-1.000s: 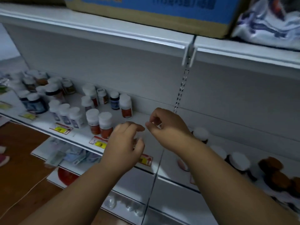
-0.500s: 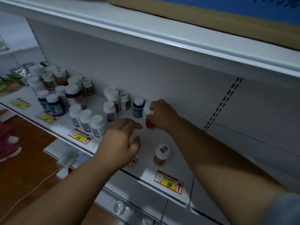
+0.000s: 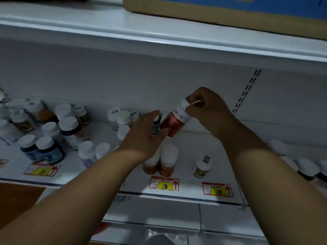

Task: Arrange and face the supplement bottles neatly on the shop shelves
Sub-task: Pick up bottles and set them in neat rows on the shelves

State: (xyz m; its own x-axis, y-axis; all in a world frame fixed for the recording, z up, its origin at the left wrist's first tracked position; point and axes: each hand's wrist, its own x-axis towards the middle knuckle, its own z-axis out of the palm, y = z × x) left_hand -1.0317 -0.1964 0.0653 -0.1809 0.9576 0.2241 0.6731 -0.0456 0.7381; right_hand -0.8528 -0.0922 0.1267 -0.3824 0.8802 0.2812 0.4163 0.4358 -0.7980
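While the right hand (image 3: 208, 110) grips the white cap end of a red-labelled bottle (image 3: 174, 123) and holds it tilted above the shelf (image 3: 187, 140), cap up and to the right, the left hand (image 3: 143, 137) lies open with its fingers spread, its fingertips at the lower end of that bottle, though contact there is hard to judge. The bottle hangs clear of the shelf, near the back wall and above the middle of the board. Straight below it, near the front edge, two red bottles with white caps (image 3: 163, 160) stand upright side by side, just behind a red and yellow price tag (image 3: 164, 185). To their right a small brown bottle (image 3: 202, 167) stands alone, behind a second price tag (image 3: 217, 189). Toward the left end of the shelf, a loose crowd of white-capped bottles (image 3: 53, 131) stands, with two dark blue ones (image 3: 42, 150) nearest the front edge. On the shelf above, a cardboard box (image 3: 221, 13) rests at the right
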